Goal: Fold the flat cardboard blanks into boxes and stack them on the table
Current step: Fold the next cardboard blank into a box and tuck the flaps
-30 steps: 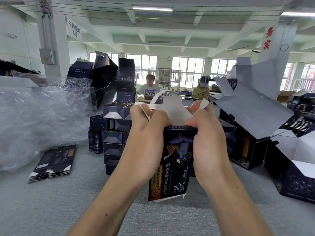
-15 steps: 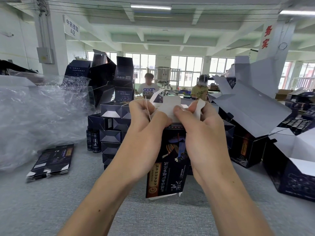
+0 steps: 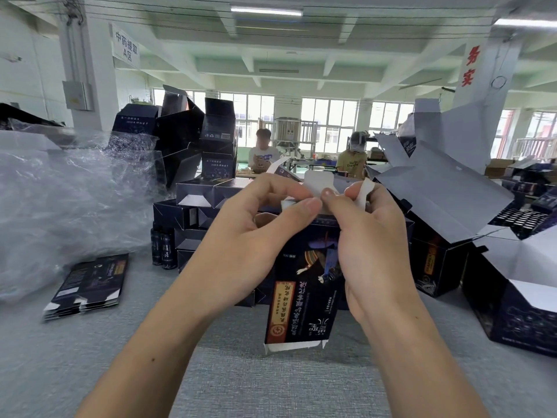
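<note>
In the centre of the frame, the left hand [image 3: 265, 227] and right hand [image 3: 373, 254] are holding the dark printed box [image 3: 304, 297] upright over the grey table [image 3: 271, 381]. Their curled fingers are pinching its white top flaps [image 3: 319, 182]. Folded boxes [image 3: 193, 206] are standing stacked behind. Flat blanks [image 3: 87, 285] are lying at lower left beside crumpled plastic wrap [image 3: 60, 200], and open cartons [image 3: 446, 200] are crowding the right.

Dark printed box [image 3: 304, 285] centre, part-formed, upright, slightly tilted, white top flaps open. Flat blanks [image 3: 87, 285] piled at 9 o'clock on tabletop [image 3: 271, 387]. Folded boxes [image 3: 193, 212] stacked at 11 o'clock.
</note>
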